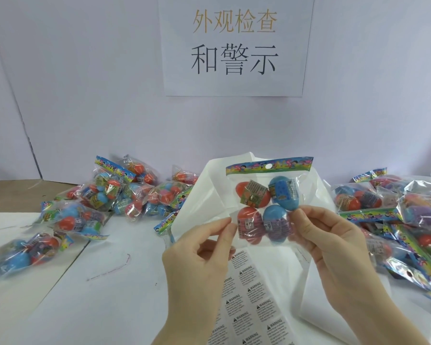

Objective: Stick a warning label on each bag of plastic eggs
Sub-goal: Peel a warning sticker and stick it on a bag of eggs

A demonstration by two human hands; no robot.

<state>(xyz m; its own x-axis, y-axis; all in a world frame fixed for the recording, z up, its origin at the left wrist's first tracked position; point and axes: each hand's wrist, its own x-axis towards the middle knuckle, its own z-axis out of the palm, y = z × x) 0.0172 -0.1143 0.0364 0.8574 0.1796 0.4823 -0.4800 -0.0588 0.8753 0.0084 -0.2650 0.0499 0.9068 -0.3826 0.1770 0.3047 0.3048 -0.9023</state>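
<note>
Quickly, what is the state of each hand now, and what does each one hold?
Left hand: pinches the left edge of the clear plastic bag of red and blue eggs.
Right hand: pinches the same bag's right edge.

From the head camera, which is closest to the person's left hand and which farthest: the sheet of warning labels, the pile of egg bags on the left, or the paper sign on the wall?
1. Sheet of warning labels: just right of and below the left hand.
2. Left pile of egg bags: on the table, up and to the left.
3. Paper sign: high on the back wall.
</note>
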